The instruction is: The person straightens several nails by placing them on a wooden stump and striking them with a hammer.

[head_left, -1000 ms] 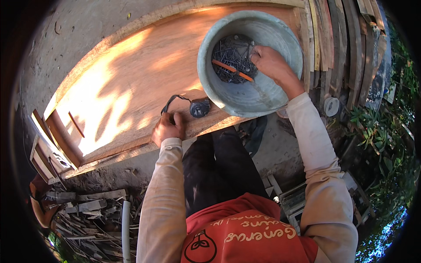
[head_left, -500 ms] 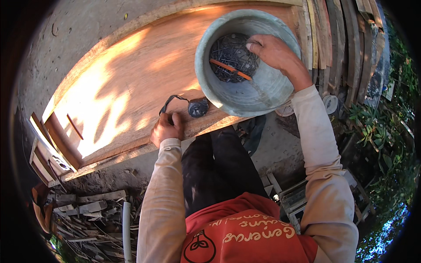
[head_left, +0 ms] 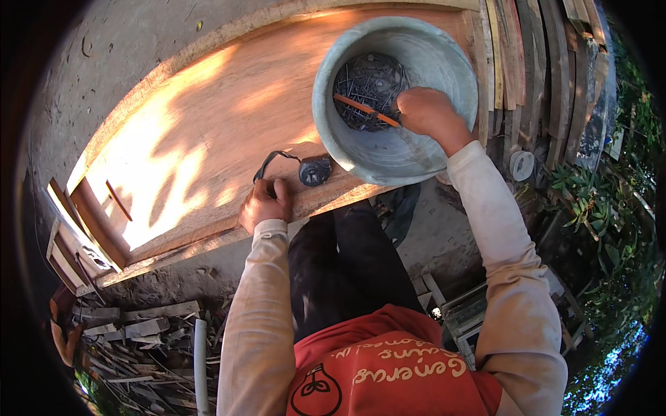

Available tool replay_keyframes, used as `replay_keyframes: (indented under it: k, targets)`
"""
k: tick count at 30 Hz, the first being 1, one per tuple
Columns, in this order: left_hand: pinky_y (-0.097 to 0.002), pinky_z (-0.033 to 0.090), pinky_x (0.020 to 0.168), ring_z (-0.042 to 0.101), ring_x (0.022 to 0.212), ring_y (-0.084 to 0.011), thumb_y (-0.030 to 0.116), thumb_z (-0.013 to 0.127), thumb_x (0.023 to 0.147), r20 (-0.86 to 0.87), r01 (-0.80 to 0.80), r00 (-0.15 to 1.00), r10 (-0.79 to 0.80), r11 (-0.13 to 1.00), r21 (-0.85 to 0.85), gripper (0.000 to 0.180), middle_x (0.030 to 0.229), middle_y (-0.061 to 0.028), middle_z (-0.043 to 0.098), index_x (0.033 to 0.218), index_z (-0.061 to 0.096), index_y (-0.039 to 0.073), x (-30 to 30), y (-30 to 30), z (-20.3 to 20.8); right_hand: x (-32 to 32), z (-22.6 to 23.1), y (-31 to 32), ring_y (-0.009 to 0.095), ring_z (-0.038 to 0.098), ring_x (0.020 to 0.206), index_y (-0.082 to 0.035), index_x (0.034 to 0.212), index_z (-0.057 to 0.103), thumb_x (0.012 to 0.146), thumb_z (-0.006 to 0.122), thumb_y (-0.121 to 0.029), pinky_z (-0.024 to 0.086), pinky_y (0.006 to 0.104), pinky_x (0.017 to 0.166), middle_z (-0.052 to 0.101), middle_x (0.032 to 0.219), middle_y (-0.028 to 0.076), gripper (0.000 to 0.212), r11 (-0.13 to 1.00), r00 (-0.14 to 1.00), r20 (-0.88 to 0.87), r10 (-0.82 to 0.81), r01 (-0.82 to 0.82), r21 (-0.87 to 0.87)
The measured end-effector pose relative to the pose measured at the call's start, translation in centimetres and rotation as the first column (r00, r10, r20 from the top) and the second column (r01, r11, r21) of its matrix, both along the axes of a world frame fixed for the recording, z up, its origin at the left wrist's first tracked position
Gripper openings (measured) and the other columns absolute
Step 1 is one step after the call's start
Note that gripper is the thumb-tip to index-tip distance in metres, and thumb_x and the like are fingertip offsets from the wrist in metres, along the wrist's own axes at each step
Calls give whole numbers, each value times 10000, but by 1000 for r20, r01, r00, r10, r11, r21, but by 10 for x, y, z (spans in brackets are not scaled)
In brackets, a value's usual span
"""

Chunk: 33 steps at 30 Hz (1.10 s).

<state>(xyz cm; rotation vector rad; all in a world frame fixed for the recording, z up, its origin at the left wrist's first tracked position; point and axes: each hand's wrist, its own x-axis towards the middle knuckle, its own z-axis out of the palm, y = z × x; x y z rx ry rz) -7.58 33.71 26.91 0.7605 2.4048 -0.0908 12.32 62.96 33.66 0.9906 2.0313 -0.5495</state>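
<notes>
A grey-green bucket (head_left: 331, 142) stands on a wooden panel (head_left: 250, 125) with raised edge strips. Inside it lies a heap of nails (head_left: 368, 75), with an orange pencil-like stick (head_left: 357, 104) across them. My right hand (head_left: 431, 116) reaches into the bucket with its fingers curled in, close to the stick's near end; whatever they hold is hidden. On the panel's near edge rests my left hand (head_left: 266, 206), fingers curled and their contents out of sight. Beside it is a black tape measure (head_left: 315, 171), whose wrist strap (head_left: 267, 164) runs up to the hand.
Stacked wooden boards (head_left: 548, 76) lie along the right, with a round white lid or tub (head_left: 522, 165) below them. Green plants (head_left: 590, 194) grow at the far right. Scrap wood (head_left: 149, 340) and a pale pipe (head_left: 201, 367) are at the lower left.
My right hand has moved down and toward me inside the bucket, from above the nails to near the stick's end. The bucket has shifted slightly right. My left hand stays put.
</notes>
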Motion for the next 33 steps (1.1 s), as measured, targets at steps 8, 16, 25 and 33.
replay_keyframes:
  k: [8, 16, 25, 33]
  targets:
    - [-495, 532, 786, 696, 896, -355, 533, 568, 881, 17, -21, 1000, 22, 999, -44, 385, 908, -118, 736, 893, 684, 166, -1, 2, 3, -6, 35, 29, 414, 654, 995, -35, 1111, 718, 901, 619, -123, 503, 495, 867, 693, 1038, 238, 249, 953, 905, -387, -176, 255, 164]
    - [-494, 535, 785, 695, 902, -357, 533, 569, 881, 27, -20, 999, 21, 998, -52, 382, 920, -119, 737, 904, 686, 170, -1, 3, 3, -8, -11, 13, 400, 673, 1015, -27, 1030, 737, 849, 618, -148, 533, 474, 898, 709, 1034, 228, 248, 951, 952, -115, -284, 295, 94]
    - [-495, 536, 784, 696, 898, -359, 517, 574, 882, 9, -10, 1000, 10, 1000, -29, 379, 921, -124, 736, 906, 688, 157, -2, 1, 1, -18, -40, 4, 388, 666, 1084, -26, 1058, 744, 829, 658, -128, 549, 445, 897, 697, 1128, 228, 265, 862, 863, 54, -501, 493, 116]
    - [-503, 535, 762, 698, 853, -369, 522, 579, 875, -2, -13, 1000, 13, 1000, 21, 392, 889, -123, 735, 872, 674, 142, -2, -3, -2, -6, -16, 6, 58, 411, 503, -4, 976, 652, 880, 690, -118, 300, 252, 405, 492, 674, -48, 154, 276, 96, -341, -935, 802, -530]
